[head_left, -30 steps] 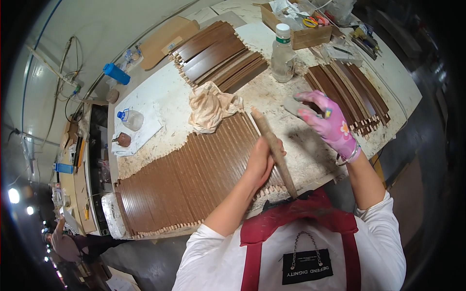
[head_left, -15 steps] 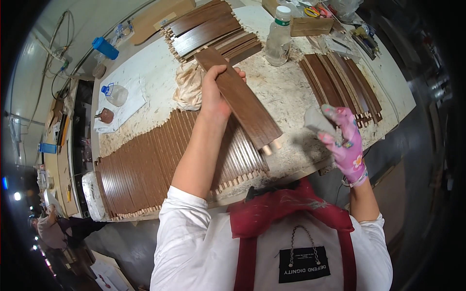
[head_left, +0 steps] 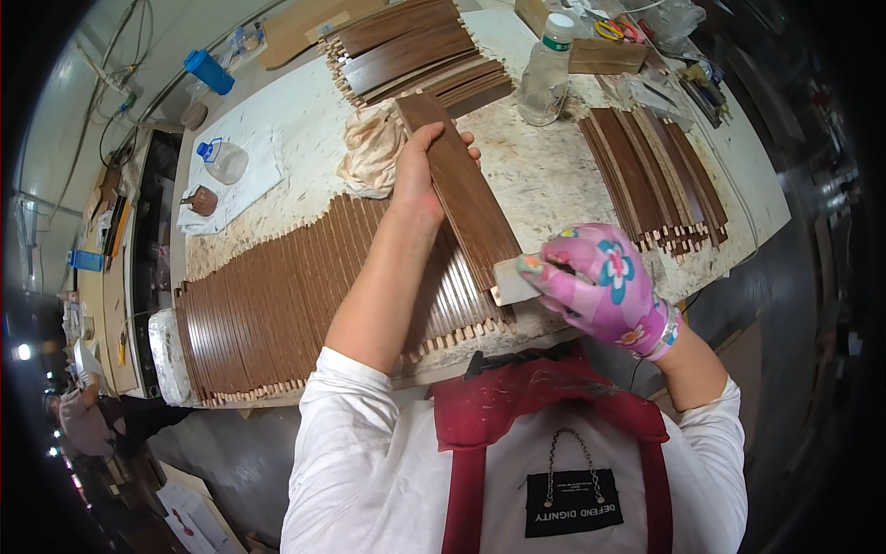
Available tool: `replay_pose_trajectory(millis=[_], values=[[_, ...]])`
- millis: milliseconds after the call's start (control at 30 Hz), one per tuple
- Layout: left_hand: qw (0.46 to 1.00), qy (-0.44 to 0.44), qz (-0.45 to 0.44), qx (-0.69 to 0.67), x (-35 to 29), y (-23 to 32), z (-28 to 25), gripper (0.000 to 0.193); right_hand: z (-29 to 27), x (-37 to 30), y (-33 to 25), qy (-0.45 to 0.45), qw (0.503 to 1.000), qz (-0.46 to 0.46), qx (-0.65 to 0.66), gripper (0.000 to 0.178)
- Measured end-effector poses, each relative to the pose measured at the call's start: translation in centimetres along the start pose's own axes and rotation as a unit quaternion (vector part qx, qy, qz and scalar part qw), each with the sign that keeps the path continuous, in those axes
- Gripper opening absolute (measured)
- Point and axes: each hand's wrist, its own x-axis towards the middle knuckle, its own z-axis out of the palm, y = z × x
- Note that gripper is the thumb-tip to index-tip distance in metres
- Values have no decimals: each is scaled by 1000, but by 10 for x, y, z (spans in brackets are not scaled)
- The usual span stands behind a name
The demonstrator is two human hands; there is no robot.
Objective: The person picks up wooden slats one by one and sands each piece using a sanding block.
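My bare left hand [head_left: 420,177] is closed round a dark brown wooden slat [head_left: 469,194], held at a slant above the table. My right hand [head_left: 604,286] wears a pink flowered glove and pinches a thin pale grey piece [head_left: 514,282], perhaps sandpaper. That piece lies against the slat's near end and hides most of the pegs there. Below my left forearm, a long row of brown slats [head_left: 286,295] stands packed side by side, with pale pegs along the near ends. A crumpled cream cloth [head_left: 371,152] lies beside my left hand.
More slats are stacked at the far side [head_left: 406,46] and at the right [head_left: 637,171]. A clear bottle [head_left: 546,78] stands between them. On the left are a clear jug [head_left: 223,162], a small brown pot [head_left: 200,200] and a blue bottle [head_left: 209,72]. A person [head_left: 88,420] is at far left.
My right hand has swung left and down with the pale grey piece, bringing it onto the slat's near end. The slat is a little more upright in my left hand.
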Motion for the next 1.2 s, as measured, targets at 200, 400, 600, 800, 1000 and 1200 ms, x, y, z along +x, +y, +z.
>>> replay_pose_trajectory(millis=[200,400,600,800,1000,1200], values=[[997,-3,-51,-49,11,8,-17,39,-15,-22,18,-10,994,71,-81,34],[998,23,-37,-43,21,4,-10,39,-10,-46,22,105,959,252,70,40],[997,15,48,58,30,3,-7,22,-6,-51,20,149,944,287,72,40],[985,9,124,123,27,1,-3,24,-7,-26,3,62,979,193,-8,40],[979,28,134,148,16,-3,7,26,7,5,-6,64,997,50,-14,38],[974,48,144,170,12,-1,-4,30,0,-4,12,37,996,8,-76,40]])
